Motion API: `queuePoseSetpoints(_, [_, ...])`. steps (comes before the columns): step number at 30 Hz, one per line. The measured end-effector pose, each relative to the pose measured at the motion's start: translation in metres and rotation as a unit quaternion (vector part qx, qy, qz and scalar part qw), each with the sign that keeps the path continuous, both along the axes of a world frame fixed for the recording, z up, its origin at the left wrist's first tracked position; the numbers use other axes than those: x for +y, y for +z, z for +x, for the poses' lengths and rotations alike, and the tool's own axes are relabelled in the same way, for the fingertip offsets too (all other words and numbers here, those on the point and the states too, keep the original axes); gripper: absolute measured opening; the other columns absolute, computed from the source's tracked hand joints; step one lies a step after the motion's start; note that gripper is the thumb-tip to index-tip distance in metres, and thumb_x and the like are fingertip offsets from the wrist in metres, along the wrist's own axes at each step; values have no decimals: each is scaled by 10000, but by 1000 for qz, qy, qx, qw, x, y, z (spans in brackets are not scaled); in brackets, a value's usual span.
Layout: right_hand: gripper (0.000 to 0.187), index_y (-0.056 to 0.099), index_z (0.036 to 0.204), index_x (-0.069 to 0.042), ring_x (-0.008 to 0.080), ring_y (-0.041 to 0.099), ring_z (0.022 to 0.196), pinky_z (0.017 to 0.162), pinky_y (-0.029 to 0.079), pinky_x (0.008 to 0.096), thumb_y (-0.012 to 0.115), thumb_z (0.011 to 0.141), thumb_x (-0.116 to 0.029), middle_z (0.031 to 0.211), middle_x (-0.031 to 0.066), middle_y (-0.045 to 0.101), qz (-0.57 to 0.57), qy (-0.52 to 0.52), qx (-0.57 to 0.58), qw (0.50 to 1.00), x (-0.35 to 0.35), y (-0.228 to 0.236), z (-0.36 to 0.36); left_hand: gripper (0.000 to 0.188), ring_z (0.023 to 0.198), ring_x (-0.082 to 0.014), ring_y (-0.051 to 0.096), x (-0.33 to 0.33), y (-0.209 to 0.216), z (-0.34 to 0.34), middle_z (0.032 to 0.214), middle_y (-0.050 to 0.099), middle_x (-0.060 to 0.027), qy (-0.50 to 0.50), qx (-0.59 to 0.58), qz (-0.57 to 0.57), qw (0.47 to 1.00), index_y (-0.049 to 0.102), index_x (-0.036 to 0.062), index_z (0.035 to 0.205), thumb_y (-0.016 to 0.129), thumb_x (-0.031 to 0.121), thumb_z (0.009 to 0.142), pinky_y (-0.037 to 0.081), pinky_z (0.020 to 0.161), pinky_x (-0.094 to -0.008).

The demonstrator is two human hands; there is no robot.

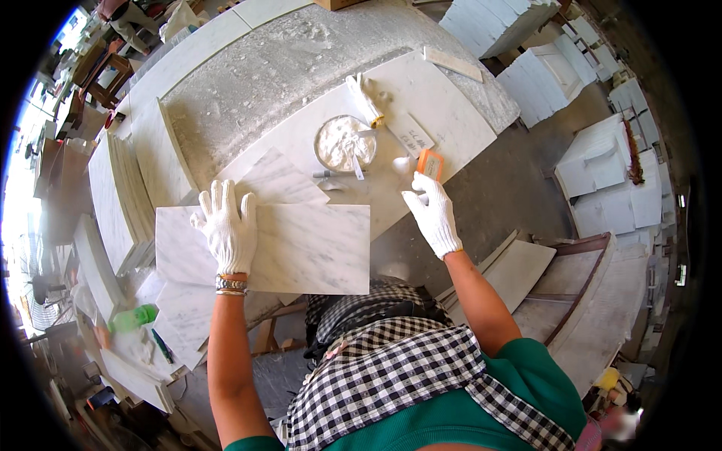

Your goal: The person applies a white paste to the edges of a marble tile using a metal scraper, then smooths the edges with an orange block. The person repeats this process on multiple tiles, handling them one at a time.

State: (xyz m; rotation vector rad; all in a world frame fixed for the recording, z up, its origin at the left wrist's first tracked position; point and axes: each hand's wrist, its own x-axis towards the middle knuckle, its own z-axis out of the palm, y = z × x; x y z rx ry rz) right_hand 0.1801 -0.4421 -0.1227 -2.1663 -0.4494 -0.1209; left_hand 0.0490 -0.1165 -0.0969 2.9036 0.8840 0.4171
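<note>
My left hand [227, 231], in a white knitted glove, lies flat with fingers spread on a rectangular grey-veined marble slab [316, 248]. In a matching glove, my right hand [435, 218] is closed at the near end of an orange sanding block [429, 164], held right of the slab. A round bowl [321, 154] of white paste [342, 139] stands beyond the slab, with a putty knife [357, 167] in it. Another white glove [364, 98] lies behind the bowl. Part of a second marble piece [274, 180] shows beyond the slab's far edge.
A large pale board [459, 124] carries the bowl, beside a dusty work surface [301, 60]. Marble slabs [113, 195] stand stacked at left, near a green bottle [134, 319]. White stone blocks [602, 158] and leaning panels [519, 274] are on the right. A person [131, 22] is far left.
</note>
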Motion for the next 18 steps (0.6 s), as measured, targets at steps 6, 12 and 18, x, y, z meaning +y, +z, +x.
queuePoseSetpoints(6, [494, 634, 1359, -88, 295, 672, 901, 768, 567, 376, 646, 875, 10, 1089, 118, 665, -42, 198, -163, 966, 35, 23, -38, 525, 1451, -417, 411, 5, 3, -5, 1530, 523, -165, 15, -2, 3, 1000, 588, 101, 1411, 572, 439, 1009, 204, 1161, -700])
queuePoseSetpoints(12, [555, 608, 1394, -137, 286, 668, 819, 668, 552, 420, 628, 852, -22, 935, 84, 648, -214, 183, -136, 950, 27, 34, -45, 518, 1450, -422, 400, 3, 5, -4, 1518, 530, -164, 1, -6, 4, 1000, 588, 103, 1402, 575, 436, 1006, 222, 1144, -707])
queuePoseSetpoints(18, [563, 574, 1405, -89, 310, 658, 814, 702, 556, 421, 598, 849, -3, 936, 110, 641, -177, 151, -150, 961, 27, 34, -45, 513, 1444, -388, 414, 3, 3, -5, 1521, 530, -133, -10, 8, 5, 1000, 583, 112, 1410, 588, 423, 1003, 249, 1156, -664])
